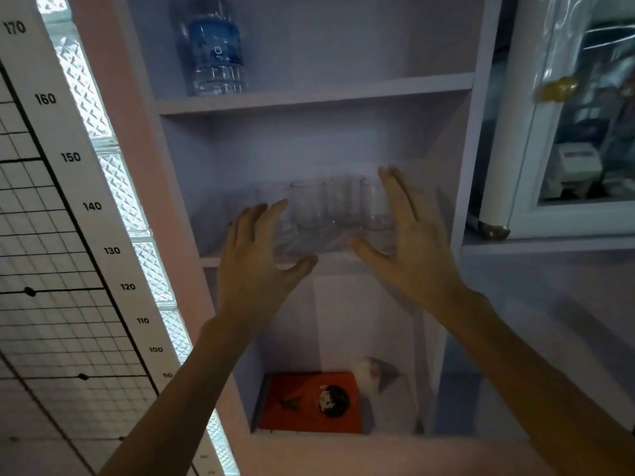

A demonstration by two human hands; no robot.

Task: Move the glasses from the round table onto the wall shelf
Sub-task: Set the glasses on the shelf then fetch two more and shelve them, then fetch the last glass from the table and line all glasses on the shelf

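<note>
Several clear drinking glasses (323,214) stand close together in a row on the middle board of the lilac wall shelf (333,264). My left hand (257,255) is at the left end of the row, fingers spread, thumb under the front edge of a glass. My right hand (409,235) is at the right end, fingers straight and apart, its palm against the outer glass. Neither hand is closed round a glass. The round table is out of view.
A large water bottle (214,53) stands on the board above. An orange box (311,401) and a small white and grey object (372,372) lie in the compartment below. A glass-door cabinet (580,132) is at right, a height chart (68,201) at left.
</note>
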